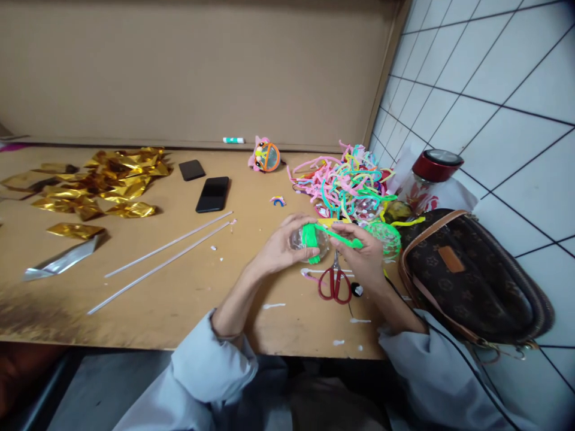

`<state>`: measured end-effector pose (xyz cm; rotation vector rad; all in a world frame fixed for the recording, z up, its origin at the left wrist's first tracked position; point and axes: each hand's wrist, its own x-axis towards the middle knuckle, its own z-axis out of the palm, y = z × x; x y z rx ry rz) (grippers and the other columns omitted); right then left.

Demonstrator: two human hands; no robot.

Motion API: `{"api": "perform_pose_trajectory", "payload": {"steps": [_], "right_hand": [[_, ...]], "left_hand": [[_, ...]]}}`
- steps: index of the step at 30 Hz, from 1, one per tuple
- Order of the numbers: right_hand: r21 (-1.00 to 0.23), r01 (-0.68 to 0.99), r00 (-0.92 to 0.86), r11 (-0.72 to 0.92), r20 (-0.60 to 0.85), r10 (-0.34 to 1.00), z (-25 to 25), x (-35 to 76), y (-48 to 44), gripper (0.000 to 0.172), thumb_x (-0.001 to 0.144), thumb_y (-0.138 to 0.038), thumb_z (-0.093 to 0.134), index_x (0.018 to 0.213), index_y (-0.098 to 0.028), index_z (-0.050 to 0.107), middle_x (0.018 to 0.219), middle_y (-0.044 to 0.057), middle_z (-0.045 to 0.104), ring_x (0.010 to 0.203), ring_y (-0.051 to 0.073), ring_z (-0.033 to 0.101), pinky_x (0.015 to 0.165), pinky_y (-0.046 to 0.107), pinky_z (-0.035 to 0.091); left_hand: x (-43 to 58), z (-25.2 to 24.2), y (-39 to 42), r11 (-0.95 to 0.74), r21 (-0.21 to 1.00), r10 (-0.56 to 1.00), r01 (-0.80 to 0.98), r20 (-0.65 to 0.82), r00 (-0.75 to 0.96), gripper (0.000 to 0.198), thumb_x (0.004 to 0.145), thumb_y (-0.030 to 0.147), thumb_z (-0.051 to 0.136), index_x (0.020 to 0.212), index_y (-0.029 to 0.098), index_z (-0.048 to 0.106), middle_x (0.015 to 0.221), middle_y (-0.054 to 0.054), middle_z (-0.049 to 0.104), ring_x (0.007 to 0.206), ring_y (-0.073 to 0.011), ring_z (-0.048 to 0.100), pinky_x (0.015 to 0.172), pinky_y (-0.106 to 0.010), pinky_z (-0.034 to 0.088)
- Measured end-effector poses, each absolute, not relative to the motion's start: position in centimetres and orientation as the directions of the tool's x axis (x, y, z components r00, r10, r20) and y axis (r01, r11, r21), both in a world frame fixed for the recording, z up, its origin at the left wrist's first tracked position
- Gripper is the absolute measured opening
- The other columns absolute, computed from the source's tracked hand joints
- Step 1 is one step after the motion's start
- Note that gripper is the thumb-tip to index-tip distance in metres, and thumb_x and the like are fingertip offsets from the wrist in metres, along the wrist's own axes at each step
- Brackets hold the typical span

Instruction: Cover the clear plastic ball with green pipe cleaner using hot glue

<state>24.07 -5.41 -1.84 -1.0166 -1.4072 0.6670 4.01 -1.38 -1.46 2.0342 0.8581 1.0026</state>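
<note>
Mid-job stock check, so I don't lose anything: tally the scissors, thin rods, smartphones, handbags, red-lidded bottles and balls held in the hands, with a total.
Scissors: 1
Thin pale rods: 2
Smartphone: 1
Handbag: 1
Red-lidded bottle: 1
Held clear ball: 1
Total: 7

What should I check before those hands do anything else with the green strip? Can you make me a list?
1. Left hand has hold of the clear ball: ok.
2. Right hand has hold of the green strip: ok.
3. Strip stuck firmly to the ball: cannot tell.
4. Red-handled scissors put well away from the hands: not ok, they lie close by on the table.
5. Black phone away from the hands: ok.
</note>
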Motion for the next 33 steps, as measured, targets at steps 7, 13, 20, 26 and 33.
{"api": "perform_pose_trajectory", "payload": {"steps": [7,13,20,26,33], "right_hand": [[-0.88,0.271,0.246,0.391,0.456,0.856,-1.3,25.0,-5.1,0.016,0.083,-0.032,0.065,0.092,-0.02,0.072,0.078,0.001,0.072,0.07,0.014,0.066,0.065,0.028,0.053],[-0.902,0.284,0.342,0.326,0.413,0.844,-1.1,25.4,-5.3,0.022,0.086,-0.036,0.058,0.094,-0.019,0.068,0.073,0.001,0.068,0.062,0.014,0.062,0.059,0.027,0.051],[-0.639,0.728,0.176,0.25,0.526,0.832,-1.9,26.2,-4.6,0.022,0.091,-0.025,0.047,0.096,-0.018,0.067,0.087,0.008,0.073,0.079,0.02,0.067,0.075,0.032,0.051],[-0.154,0.988,0.029,-0.009,0.13,0.991,-2.2,24.2,-4.4,0.029,0.097,-0.028,0.049,0.114,-0.008,0.063,0.111,0.021,0.068,0.104,0.028,0.063,0.084,0.034,0.046],[-0.136,0.984,0.12,-0.112,0.046,0.992,-2.0,24.3,-3.2,0.031,0.094,-0.025,0.053,0.119,-0.008,0.06,0.118,0.02,0.066,0.108,0.028,0.064,0.081,0.032,0.046]], "left_hand": [[4.1,-2.5,-0.7,-0.454,0.853,0.872,0.256,0.367,0.324,0.056,0.071,0.043,0.08,0.121,0.022,0.065,0.124,-0.01,0.061,0.117,-0.0278,0.059,0.105,-0.045,0.046],[3.9,-2.9,-0.1,-0.356,0.877,0.933,0.323,0.35,0.08,0.058,0.066,0.043,0.081,0.117,0.02,0.067,0.122,-0.01,0.063,0.113,-0.028,0.06,0.103,-0.044,0.046],[3.8,-2.6,0.0,-0.28,0.932,0.96,0.23,0.278,0.042,0.061,0.064,0.046,0.081,0.118,0.02,0.068,0.122,-0.01,0.065,0.112,-0.0281,0.061,0.1,-0.04,0.047],[3.3,-2.4,-0.1,-0.195,0.967,0.98,0.166,0.184,0.078,0.065,0.063,0.042,0.081,0.121,0.017,0.066,0.118,-0.009,0.067,0.109,-0.026,0.062,0.097,-0.037,0.049],[2.8,-2.4,0.0,-0.224,0.956,0.972,0.19,0.206,0.112,0.064,0.062,0.043,0.081,0.119,0.017,0.067,0.12,-0.01,0.067,0.112,-0.0284,0.061,0.099,-0.04,0.047]]}}
